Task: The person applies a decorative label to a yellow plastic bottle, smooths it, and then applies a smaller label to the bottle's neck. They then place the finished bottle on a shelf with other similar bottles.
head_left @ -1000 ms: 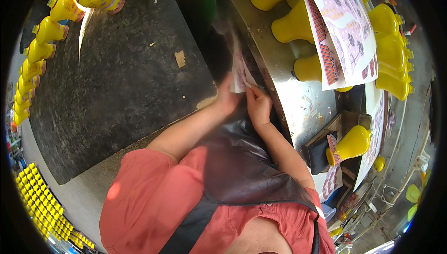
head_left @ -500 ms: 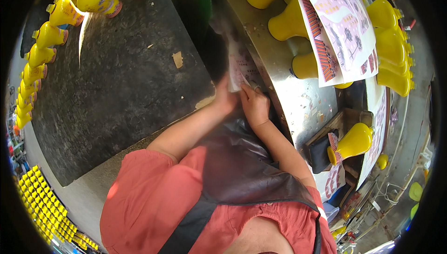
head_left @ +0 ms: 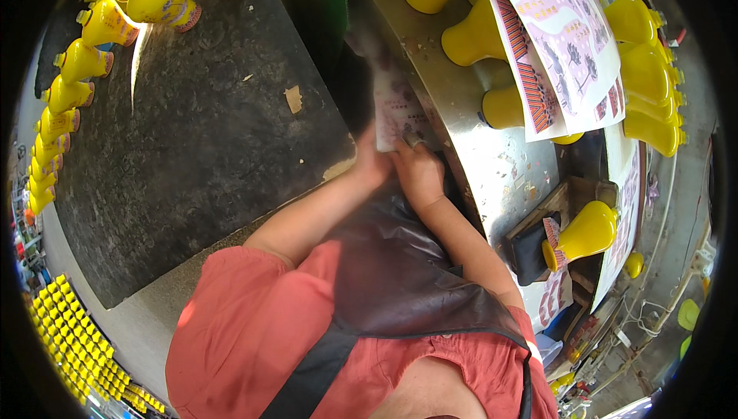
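Observation:
Between the dark table and the metal bench, both hands are on a printed sheet [head_left: 396, 108] with purple and pink patterns on pale paper. My left hand [head_left: 372, 159] is at its near left edge, its fingers partly hidden behind the sheet. My right hand [head_left: 419, 171], with a ring on one finger, pinches the sheet's near edge, knuckles up. The far end of the sheet fades into blur and shadow. A dark shiny apron [head_left: 400, 265] covers my lap just below the hands.
A black worn tabletop [head_left: 207, 134] fills the left, edged by yellow vases [head_left: 78, 59]. On the metal bench [head_left: 503, 165] at right stand more yellow vases [head_left: 473, 38] under large printed sheets [head_left: 565, 42]. One yellow vase [head_left: 588, 231] lies by a wooden box [head_left: 573, 196].
The sheet has turned and flattened, so more of its printed face shows. My right hand has shifted slightly left along its near edge; the left has barely moved.

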`<state>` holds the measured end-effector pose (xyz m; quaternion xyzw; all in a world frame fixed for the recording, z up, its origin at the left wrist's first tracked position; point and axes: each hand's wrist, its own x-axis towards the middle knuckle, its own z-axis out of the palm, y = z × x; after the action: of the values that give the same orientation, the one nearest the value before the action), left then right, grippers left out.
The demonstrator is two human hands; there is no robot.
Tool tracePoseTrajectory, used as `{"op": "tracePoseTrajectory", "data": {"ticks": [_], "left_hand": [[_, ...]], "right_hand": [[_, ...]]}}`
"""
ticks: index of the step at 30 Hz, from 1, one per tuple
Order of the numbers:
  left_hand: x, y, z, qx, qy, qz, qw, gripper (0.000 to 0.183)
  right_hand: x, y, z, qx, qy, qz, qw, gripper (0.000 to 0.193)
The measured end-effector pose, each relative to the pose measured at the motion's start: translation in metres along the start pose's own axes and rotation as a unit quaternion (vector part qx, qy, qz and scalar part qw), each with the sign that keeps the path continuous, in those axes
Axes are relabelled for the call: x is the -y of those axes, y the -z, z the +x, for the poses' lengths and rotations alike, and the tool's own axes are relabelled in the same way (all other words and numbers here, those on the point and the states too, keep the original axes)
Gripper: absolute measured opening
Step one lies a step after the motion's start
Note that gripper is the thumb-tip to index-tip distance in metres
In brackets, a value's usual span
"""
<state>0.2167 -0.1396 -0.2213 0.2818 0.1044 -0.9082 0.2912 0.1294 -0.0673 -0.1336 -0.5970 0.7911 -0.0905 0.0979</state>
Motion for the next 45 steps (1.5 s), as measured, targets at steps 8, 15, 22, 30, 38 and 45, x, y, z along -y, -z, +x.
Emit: {"op": "tracePoseTrajectory", "data": {"ticks": [8,15,22,30,38,45], "left_hand": [[0.000,0.005,0.001,0.008,0.002,0.005,1.000,0.054],[-0.001,0.008,0.001,-0.004,0.024,-0.019,1.000,0.057],[-0.002,-0.006,-0.009,-0.031,0.051,-0.029,0.998,0.057],[0.001,0.011,0.000,0.026,0.032,-0.013,0.999,0.059],[-0.001,0.005,-0.002,0.023,0.021,0.022,0.999,0.064],[-0.003,-0.002,-0.007,0.021,0.024,0.009,0.999,0.062]], "right_hand": [[-0.003,-0.008,-0.002,-0.023,0.062,-0.057,0.996,0.013],[0.001,-0.006,0.002,-0.015,0.047,-0.013,0.999,0.029],[0.005,0.003,0.007,-0.019,0.074,-0.037,0.996,0.028],[0.002,-0.001,0.006,-0.025,0.041,-0.050,0.998,0.014],[-0.004,0.004,0.007,-0.053,-0.068,0.166,0.982,0.017],[-0.005,0.003,0.007,-0.027,-0.147,0.224,0.963,0.024]]}}
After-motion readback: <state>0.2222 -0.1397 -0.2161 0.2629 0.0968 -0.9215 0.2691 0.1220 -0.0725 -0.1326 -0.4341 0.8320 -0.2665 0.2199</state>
